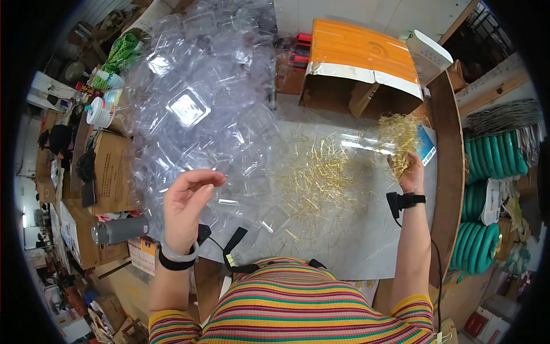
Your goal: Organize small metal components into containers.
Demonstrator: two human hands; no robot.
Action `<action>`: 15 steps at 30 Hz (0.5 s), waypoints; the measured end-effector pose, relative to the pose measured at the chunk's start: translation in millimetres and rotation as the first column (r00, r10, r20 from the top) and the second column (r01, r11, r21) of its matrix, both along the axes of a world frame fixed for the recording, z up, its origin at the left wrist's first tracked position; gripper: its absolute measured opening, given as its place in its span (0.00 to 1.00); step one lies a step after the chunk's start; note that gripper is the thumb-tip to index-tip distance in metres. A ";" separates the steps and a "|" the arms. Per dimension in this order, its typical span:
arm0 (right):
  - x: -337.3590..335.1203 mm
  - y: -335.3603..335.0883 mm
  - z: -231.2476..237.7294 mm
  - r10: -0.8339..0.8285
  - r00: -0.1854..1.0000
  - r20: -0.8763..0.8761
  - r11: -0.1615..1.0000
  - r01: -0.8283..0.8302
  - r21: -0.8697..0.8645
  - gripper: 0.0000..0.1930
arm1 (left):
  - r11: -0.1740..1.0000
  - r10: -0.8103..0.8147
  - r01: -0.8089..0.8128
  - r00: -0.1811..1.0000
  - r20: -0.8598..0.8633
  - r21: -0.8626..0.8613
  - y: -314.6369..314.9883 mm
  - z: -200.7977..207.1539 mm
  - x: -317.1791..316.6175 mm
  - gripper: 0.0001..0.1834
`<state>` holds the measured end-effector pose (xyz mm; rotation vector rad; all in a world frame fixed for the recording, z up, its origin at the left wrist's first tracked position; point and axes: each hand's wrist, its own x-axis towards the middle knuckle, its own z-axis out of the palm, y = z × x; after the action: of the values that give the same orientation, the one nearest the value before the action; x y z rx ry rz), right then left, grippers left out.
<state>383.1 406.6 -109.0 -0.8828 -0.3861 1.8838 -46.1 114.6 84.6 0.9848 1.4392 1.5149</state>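
Observation:
My right hand (411,174) is closed around a bunch of thin gold-coloured wire-like pieces (398,137), above the right side of the grey worktop (366,241). More such pieces (321,175) lie in a loose, tangled pile on the middle of the worktop. Over the near edge of a large heap of clear plastic boxes (223,114) hangs my left hand (186,203). Its fingers are bent and the thumb stands a little apart, with nothing seen between them.
An orange-topped cardboard box (361,51), its front uncovered, stands at the back. A brown board (447,172) edges the worktop on the right, with coiled green tubing (495,157) beyond it. On the left are a grey bottle (120,230) and a cardboard carton (114,172).

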 end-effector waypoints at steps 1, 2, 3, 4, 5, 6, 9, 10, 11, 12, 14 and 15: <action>15.3 11.8 -32.5 -0.013 0.981 0.192 1.000 0.011 0.009 0.17 | 1.000 0.001 -0.001 0.999 -0.039 0.009 -2.2 4.6 1.8 0.13; 30.6 22.1 -57.8 -0.022 0.927 0.375 1.000 0.017 0.018 0.17 | 1.000 0.008 -0.006 0.997 -0.081 0.019 -3.8 8.7 2.8 0.13; 41.3 30.2 -70.6 -0.016 0.929 0.369 1.000 0.010 0.018 0.17 | 1.000 0.010 -0.009 0.988 -0.157 0.012 -7.1 12.4 4.7 0.13; 51.0 37.3 -79.4 0.008 0.480 0.877 0.983 -0.165 0.082 0.20 | 1.000 0.019 -0.017 0.986 -0.166 0.013 -7.8 16.1 7.2 0.13; 21.3 34.1 -75.0 -0.082 -0.169 0.982 0.930 -0.366 0.014 0.23 | 1.000 0.008 -0.001 0.971 -0.240 0.029 -14.6 19.0 6.1 0.13; 7.1 25.5 -61.6 -0.159 -0.298 0.941 0.930 -0.364 0.042 0.26 | 0.999 -0.004 0.017 0.949 -0.314 0.041 -19.7 21.8 5.4 0.12; 11.9 23.4 -41.0 -0.297 -0.551 0.780 0.876 -0.483 -0.007 0.24 | 0.997 0.061 -0.016 0.740 -0.670 0.072 -18.0 28.2 3.8 0.11; 16.5 20.1 -33.8 -0.324 -0.582 0.746 0.857 -0.515 -0.029 0.26 | 0.992 0.093 0.021 0.520 -0.849 0.121 -20.3 32.0 2.0 0.09; 23.7 21.8 -28.8 -0.327 -0.561 0.760 0.826 -0.561 -0.059 0.26 | 0.993 0.103 0.002 0.509 -0.855 0.121 -24.3 35.5 -0.3 0.09; 27.8 22.2 -22.7 -0.271 -0.572 0.774 0.834 -0.542 -0.108 0.26 | 0.982 0.162 -0.005 0.548 -0.821 0.190 -28.4 38.9 -1.8 0.09; 33.1 20.3 -11.0 -0.267 -0.565 0.780 0.790 -0.592 -0.158 0.26 | 0.937 0.285 -0.095 0.766 -0.576 0.337 -42.3 50.0 -1.7 0.08; 31.6 20.0 -1.9 -0.276 -0.557 0.783 0.783 -0.603 -0.153 0.26 | 0.900 0.330 -0.192 0.885 -0.327 0.391 -51.3 60.5 -2.2 0.07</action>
<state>414.8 426.6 -110.9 -2.0563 -2.3957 0.1740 -48.3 63.3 145.1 1.4111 1.6654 1.9023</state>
